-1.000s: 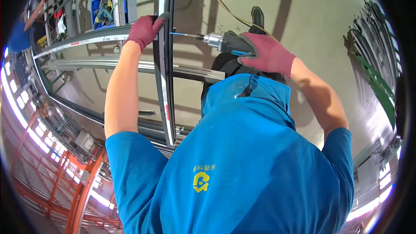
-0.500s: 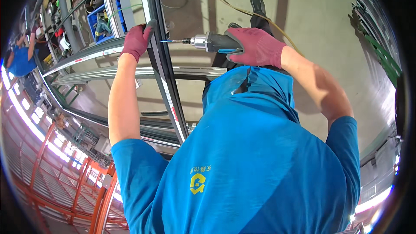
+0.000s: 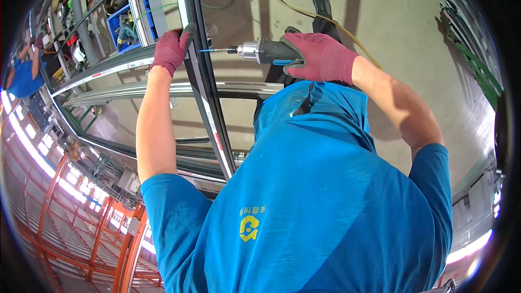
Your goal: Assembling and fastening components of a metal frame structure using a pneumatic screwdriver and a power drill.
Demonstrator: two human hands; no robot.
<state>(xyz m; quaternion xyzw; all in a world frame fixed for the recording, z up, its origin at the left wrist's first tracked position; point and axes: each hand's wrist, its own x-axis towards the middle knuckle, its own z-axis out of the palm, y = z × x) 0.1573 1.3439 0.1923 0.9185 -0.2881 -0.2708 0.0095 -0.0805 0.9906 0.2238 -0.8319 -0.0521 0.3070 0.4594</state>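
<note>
In a maroon work glove, my left hand (image 3: 171, 50) is closed over a long dark metal profile (image 3: 207, 81) with a silver face, its thumb along the near edge of the bar. My right hand (image 3: 324, 57), gloved the same way, is wrapped round the body of a power drill (image 3: 275, 51) with a silver front. The drill lies level, pointing left. Its long thin bit (image 3: 217, 50) has a blue tip that meets the right side of the profile, close to my left hand. How deep the tip sits cannot be made out.
More metal profiles (image 3: 103, 95) run left, crossing beneath the held one. A blue crate (image 3: 120, 21) with tools stands at upper left. A yellowish hose (image 3: 282, 2) trails across the floor. Another person (image 3: 25, 76) is at far left. Dark bars (image 3: 475, 32) lie at far right.
My right hand and the drill have shifted very slightly left, toward the profile. My left hand keeps its place on the bar.
</note>
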